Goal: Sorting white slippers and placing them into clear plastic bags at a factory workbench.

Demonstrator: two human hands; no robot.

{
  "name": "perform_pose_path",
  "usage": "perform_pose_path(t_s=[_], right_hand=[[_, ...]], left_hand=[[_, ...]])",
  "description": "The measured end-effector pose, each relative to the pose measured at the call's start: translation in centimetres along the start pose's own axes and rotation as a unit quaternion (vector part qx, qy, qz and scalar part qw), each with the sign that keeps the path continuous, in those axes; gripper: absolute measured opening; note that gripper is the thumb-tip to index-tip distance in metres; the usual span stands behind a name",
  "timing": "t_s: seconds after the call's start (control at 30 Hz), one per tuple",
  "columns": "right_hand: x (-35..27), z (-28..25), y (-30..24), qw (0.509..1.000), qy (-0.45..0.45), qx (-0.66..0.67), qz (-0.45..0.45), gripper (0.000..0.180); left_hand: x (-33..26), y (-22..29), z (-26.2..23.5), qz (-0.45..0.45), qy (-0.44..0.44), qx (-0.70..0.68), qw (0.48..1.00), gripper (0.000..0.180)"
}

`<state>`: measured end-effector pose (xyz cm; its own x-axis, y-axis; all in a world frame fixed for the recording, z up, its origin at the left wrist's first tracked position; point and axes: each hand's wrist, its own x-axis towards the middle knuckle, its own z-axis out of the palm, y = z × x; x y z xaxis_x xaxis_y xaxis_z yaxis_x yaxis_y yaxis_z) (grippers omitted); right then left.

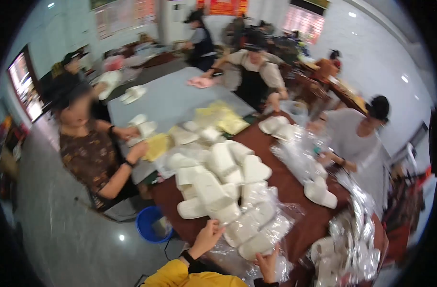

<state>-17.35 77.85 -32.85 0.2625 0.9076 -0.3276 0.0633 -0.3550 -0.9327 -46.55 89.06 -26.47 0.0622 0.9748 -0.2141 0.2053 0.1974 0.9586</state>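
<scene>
On the brown tabletop in front of me lies a pair of white slippers in a clear plastic bag. My left hand is closed at the bag's left side, fingertips pinched on its edge. At the near right end my right hand grips the bag beside a slipper, its fingers partly hidden by the plastic. Just beyond my hands rises a loose heap of unbagged white slippers. Some blur softens the finger detail.
Co-workers sit around the joined tables; one at left handles a yellow sheet. More bagged slippers pile up at the right. A blue bin stands on the floor to the left. Yellow sheets lie beyond the heap.
</scene>
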Motion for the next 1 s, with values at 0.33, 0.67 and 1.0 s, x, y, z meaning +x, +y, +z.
perform_pose_path(t_s=[0.33, 0.67, 1.0], right_hand=[[-1.7, -0.6, -4.4, 0.987, 0.1, -0.12, 0.035, 0.069], [-3.1, 3.0, -12.5, 0.954, -0.031, 0.28, 0.106, 0.075], [10.2, 8.1, -31.0, 0.943, -0.014, -0.189, -0.273, 0.07]], left_hand=[[2.7, 4.9, 1.9, 0.113, -0.171, 0.088, 0.975, 0.017], [-3.0, 11.7, 3.4, -0.091, -0.205, -0.51, 0.83, 0.04], [1.4, 7.1, -3.3, -0.075, -0.023, -0.55, 0.832, 0.027]])
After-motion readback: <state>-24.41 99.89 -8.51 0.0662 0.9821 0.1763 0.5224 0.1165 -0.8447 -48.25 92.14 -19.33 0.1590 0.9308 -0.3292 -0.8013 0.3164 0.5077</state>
